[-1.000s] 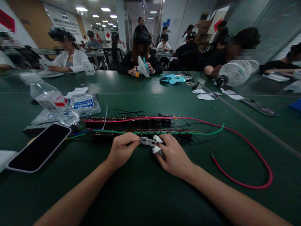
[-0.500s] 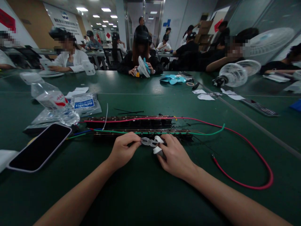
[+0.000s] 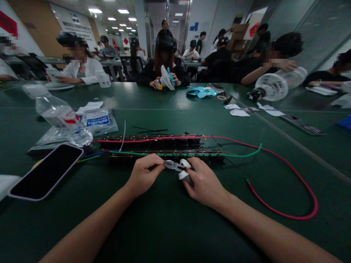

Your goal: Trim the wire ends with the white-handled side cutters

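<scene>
My right hand (image 3: 205, 180) is closed around the white and grey handles of a small pair of pliers (image 3: 175, 166), whose metal jaws point left. My left hand (image 3: 145, 173) pinches thumb and forefinger together right at the tip of those jaws; what lies between the fingers is too small to make out. Just beyond both hands, two long black strips (image 3: 153, 144) with metal contacts lie side by side. A green wire (image 3: 246, 156) runs along the nearer strip, and a red wire (image 3: 227, 138) crosses the farther one and loops round to the right.
A phone (image 3: 46, 171) lies at the left, near a leaning plastic bottle (image 3: 59, 113) and a clear packet (image 3: 98, 118). Across the table, a person holds a small fan (image 3: 166, 78). Blue fan blades (image 3: 201, 92) and white fan parts (image 3: 271, 87) lie at the far side.
My hands and the pliers have barely moved. At the far right, a person has lowered the large white fan cover toward the table.
</scene>
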`<state>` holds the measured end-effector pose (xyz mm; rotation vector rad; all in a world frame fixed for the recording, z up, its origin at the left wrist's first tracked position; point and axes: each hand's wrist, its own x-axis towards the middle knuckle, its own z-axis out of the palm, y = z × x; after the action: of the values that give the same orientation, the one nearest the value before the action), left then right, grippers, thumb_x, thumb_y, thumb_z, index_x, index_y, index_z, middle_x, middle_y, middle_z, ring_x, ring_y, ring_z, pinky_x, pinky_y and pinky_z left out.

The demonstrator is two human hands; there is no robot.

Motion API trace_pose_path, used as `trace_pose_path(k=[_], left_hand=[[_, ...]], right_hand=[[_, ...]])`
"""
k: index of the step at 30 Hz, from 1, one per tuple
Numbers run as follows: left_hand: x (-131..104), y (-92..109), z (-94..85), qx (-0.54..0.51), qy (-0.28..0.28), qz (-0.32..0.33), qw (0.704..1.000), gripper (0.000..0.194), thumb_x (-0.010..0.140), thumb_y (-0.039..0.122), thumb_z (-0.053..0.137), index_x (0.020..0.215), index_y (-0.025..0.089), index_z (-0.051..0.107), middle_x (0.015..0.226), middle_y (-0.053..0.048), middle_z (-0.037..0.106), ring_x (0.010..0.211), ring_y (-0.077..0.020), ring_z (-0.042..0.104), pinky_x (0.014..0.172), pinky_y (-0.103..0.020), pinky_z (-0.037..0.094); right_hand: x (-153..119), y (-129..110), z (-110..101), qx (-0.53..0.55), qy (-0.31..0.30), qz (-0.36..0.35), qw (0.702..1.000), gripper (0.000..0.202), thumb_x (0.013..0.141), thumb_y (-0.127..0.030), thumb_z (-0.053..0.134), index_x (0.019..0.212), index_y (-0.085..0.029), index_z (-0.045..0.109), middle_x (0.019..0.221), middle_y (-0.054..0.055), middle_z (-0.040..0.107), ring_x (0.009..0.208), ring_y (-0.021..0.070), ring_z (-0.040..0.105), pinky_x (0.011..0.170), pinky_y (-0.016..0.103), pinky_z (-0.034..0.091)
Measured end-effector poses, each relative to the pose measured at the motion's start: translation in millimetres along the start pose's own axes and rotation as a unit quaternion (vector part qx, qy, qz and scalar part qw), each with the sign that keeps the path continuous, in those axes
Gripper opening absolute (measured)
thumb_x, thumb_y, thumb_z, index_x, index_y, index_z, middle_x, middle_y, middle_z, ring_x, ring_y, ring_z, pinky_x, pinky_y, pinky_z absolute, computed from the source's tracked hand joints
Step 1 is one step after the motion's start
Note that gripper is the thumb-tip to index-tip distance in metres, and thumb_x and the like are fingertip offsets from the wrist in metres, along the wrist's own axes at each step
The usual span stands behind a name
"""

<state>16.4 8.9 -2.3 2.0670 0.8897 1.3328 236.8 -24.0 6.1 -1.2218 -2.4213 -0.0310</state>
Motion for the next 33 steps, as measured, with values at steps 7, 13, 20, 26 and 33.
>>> trace_pose_path(k=[7, 13, 20, 26, 33], left_hand=[[-0.4, -0.6, 0.1, -0.005, -0.001, 0.001, 1.0, 0.012, 0.081, 0.007, 0.063, 0.075, 0.016, 0.068, 0.075, -0.004, 0.069, 0.07, -0.0151, 0.064, 0.065, -0.027, 0.052], [0.3, 1.4, -0.2, -0.007, 0.002, -0.005, 1.0, 0.011, 0.082, 0.01, 0.064, 0.075, 0.016, 0.069, 0.075, -0.005, 0.07, 0.07, -0.0159, 0.065, 0.065, -0.028, 0.052], [0.5, 1.8, 0.0, -0.007, 0.007, -0.006, 1.0, 0.01, 0.082, 0.011, 0.064, 0.075, 0.016, 0.07, 0.074, -0.005, 0.07, 0.069, -0.0158, 0.064, 0.064, -0.029, 0.053], [0.3, 1.7, 0.3, -0.018, 0.01, -0.012, 1.0, 0.01, 0.082, 0.009, 0.064, 0.076, 0.016, 0.07, 0.076, -0.006, 0.07, 0.07, -0.016, 0.065, 0.065, -0.028, 0.053], [-1.6, -2.3, 1.0, -0.012, 0.019, -0.003, 1.0, 0.009, 0.082, 0.011, 0.064, 0.078, 0.017, 0.07, 0.077, -0.006, 0.071, 0.072, -0.0173, 0.066, 0.067, -0.03, 0.055]], right_hand=[[-0.1, 0.3, 1.9, -0.012, 0.013, -0.005, 1.0, 0.01, 0.08, -0.019, 0.058, 0.075, -0.014, 0.064, 0.096, 0.014, 0.056, 0.086, 0.0232, 0.052, 0.074, 0.039, 0.05], [-0.2, -0.3, 1.7, -0.024, 0.017, -0.008, 1.0, 0.01, 0.08, -0.018, 0.058, 0.073, -0.013, 0.064, 0.092, 0.014, 0.058, 0.085, 0.0233, 0.054, 0.074, 0.039, 0.05], [-0.6, 0.1, 1.2, -0.023, 0.009, -0.002, 1.0, 0.011, 0.081, -0.017, 0.058, 0.071, -0.014, 0.064, 0.09, 0.012, 0.057, 0.08, 0.0215, 0.053, 0.069, 0.036, 0.049], [1.5, -1.1, -1.2, -0.015, 0.006, 0.006, 1.0, 0.01, 0.08, -0.017, 0.056, 0.077, -0.013, 0.064, 0.099, 0.015, 0.056, 0.089, 0.0246, 0.052, 0.076, 0.041, 0.05], [1.3, -1.9, -2.8, -0.017, 0.001, 0.015, 1.0, 0.016, 0.079, -0.018, 0.056, 0.092, -0.014, 0.065, 0.111, 0.017, 0.054, 0.101, 0.029, 0.049, 0.085, 0.047, 0.046]])
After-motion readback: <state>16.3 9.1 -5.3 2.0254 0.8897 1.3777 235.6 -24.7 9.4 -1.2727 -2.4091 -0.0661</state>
